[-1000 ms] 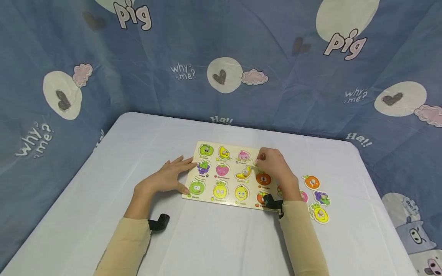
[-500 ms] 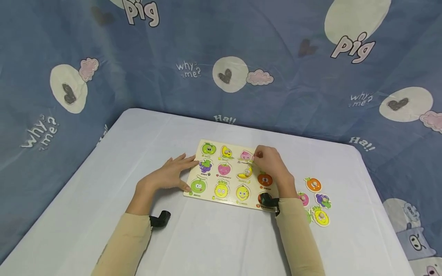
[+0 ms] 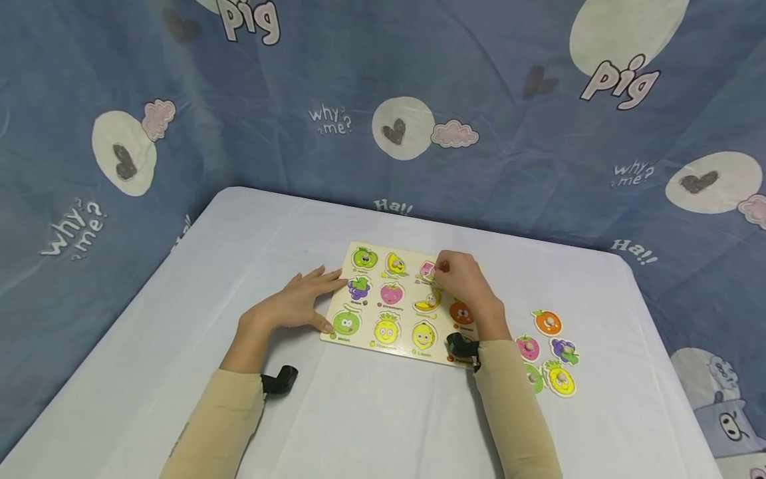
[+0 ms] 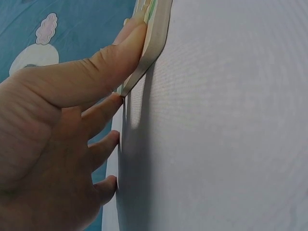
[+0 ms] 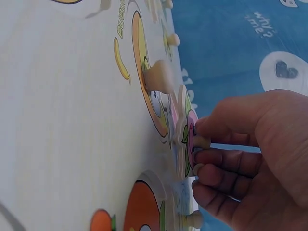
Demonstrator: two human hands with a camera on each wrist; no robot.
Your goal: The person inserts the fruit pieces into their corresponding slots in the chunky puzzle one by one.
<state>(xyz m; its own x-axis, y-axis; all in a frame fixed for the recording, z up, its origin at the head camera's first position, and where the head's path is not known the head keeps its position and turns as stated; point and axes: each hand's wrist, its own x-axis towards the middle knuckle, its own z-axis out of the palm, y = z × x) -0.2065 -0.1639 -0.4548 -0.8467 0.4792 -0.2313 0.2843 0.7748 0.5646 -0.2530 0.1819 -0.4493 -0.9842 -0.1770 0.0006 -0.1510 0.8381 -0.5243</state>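
Observation:
A fruit puzzle board (image 3: 371, 318) lies on the white table. At its left edge my left hand (image 3: 293, 301) rests with fingers spread, the thumb (image 4: 115, 60) touching the near corner. Over the upper right part of the board is my right hand (image 3: 467, 276). In the right wrist view, thumb and fingers pinch the small wooden knob of a pink puzzle piece (image 5: 189, 144) with green leaves, which looks like a peach. This piece stands at the printed peach spot (image 3: 426, 269), beside the banana piece (image 5: 140, 62) with its knob. The hand partly covers that spot in the head view.
Right of the board lie loose knobbed pieces: an orange (image 3: 547, 322), grapes (image 3: 564, 351), a pineapple (image 3: 560, 379), a pink fruit (image 3: 528, 347) and a green one (image 3: 534, 378), partly behind the right sleeve. A blue printed cloth (image 3: 269, 133) hangs behind the table.
My right hand has moved slightly left across the board, to the peach spot, with the pink piece. The left hand stays at the board's edge. The head view has shifted a little.

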